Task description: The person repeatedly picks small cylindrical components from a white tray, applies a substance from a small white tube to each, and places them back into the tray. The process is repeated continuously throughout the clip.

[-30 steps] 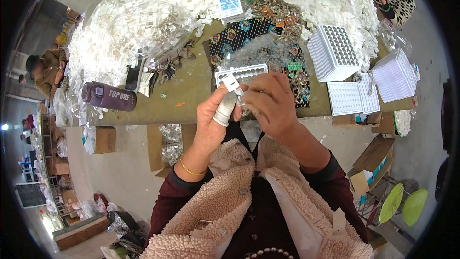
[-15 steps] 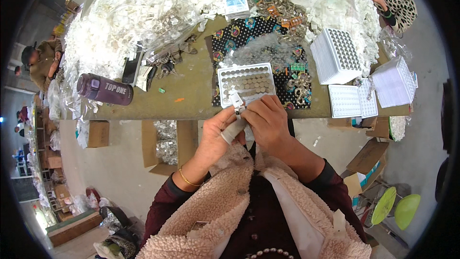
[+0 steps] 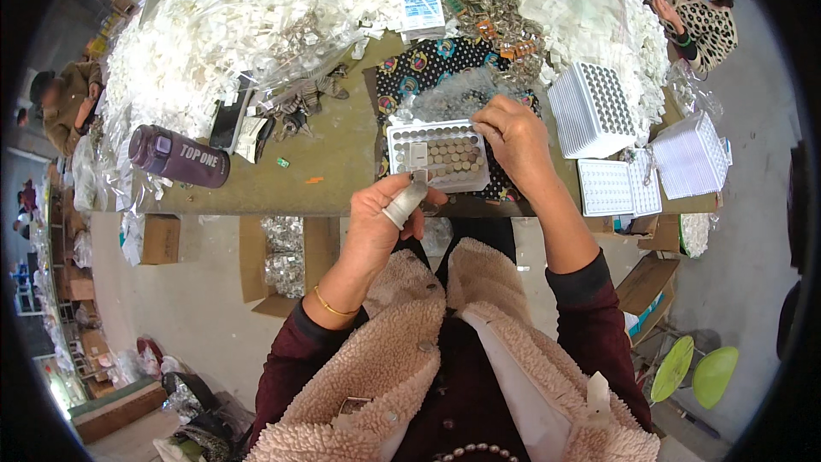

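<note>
My left hand (image 3: 380,214) is closed, pinching a small white plastic piece (image 3: 418,155) between thumb and forefinger over the near left part of a white tray (image 3: 395,184). A pale cover (image 3: 405,204) wraps one of its fingers. Rows of round metal discs (image 3: 453,152), like coin cells, fill much of the tray. My right hand (image 3: 517,139) is just past the tray's far right corner, fingertips pressed together; anything between them is too small to make out. Under the tray lies a dark patterned cloth (image 3: 395,77) with a crumpled clear bag (image 3: 457,92).
White plastic parts (image 3: 188,60) are heaped along the table's far side. A purple bottle (image 3: 180,156) and a phone (image 3: 229,124) lie at left. Stacked white trays (image 3: 590,111) stand at right. Metal parts (image 3: 505,21) lie behind the cloth. Another person (image 3: 697,8) works at far right.
My right hand has parted from my left and moved up and right, beyond the tray. My left hand stays near the tray's front, still pinching the white piece. The view has shifted slightly.
</note>
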Demonstrator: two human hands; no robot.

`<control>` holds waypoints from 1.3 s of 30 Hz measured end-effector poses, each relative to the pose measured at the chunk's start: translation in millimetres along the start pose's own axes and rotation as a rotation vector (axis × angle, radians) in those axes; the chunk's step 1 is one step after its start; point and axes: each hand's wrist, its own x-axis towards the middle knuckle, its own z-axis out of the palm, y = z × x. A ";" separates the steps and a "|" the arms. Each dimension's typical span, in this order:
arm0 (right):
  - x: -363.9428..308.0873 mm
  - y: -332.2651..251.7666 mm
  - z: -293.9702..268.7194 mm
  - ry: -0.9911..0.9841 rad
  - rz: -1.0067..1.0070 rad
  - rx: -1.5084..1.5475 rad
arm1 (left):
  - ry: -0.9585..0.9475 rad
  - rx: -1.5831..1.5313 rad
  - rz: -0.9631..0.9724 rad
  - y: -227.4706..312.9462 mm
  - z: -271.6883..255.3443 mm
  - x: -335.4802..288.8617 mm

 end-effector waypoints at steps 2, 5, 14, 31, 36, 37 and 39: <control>-0.3 3.1 3.8 -0.024 -0.009 -0.030 | 0.016 0.012 -0.018 -1.3 -0.8 0.7; -1.1 3.7 7.2 -0.045 -0.025 -0.053 | 0.020 0.004 -0.030 -2.4 -2.6 1.3; 6.5 6.5 4.9 -0.114 -0.013 -0.059 | 0.015 -0.009 -0.037 -3.3 -2.0 3.1; 9.8 11.8 3.6 -0.190 -0.221 -0.161 | 0.008 0.010 -0.032 -7.4 -3.3 5.4; 11.7 13.4 2.2 -0.161 -0.212 0.003 | 0.013 -0.007 -0.044 -5.2 -2.4 5.0; 11.7 13.8 2.5 -0.145 -0.217 0.043 | 0.011 -0.018 -0.031 -4.9 -1.8 5.4; 11.3 14.5 4.2 -0.197 -0.245 0.032 | 0.011 -0.047 -0.034 -4.4 -0.6 6.2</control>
